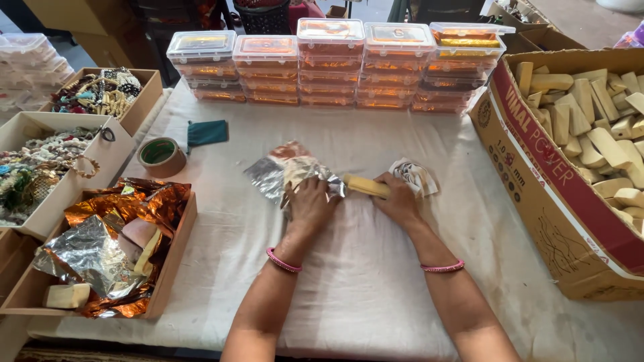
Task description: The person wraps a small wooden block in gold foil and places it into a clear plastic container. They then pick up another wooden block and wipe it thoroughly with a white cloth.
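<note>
White cloth covers the table (376, 281). I see my left hand (310, 205) pressing flat, fingers spread, on a silver foil packet (290, 175) at centre. My right hand (399, 198) grips a yellow wooden block (365, 186) just beside the foil. Stacked plastic boxes (332, 64) behind, carton of blocks (590, 134) right.

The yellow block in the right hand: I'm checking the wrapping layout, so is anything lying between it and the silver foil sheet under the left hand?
Nothing visible. The yellow block in the right hand already meets the edge of the silver foil sheet held down by the left hand.
</note>
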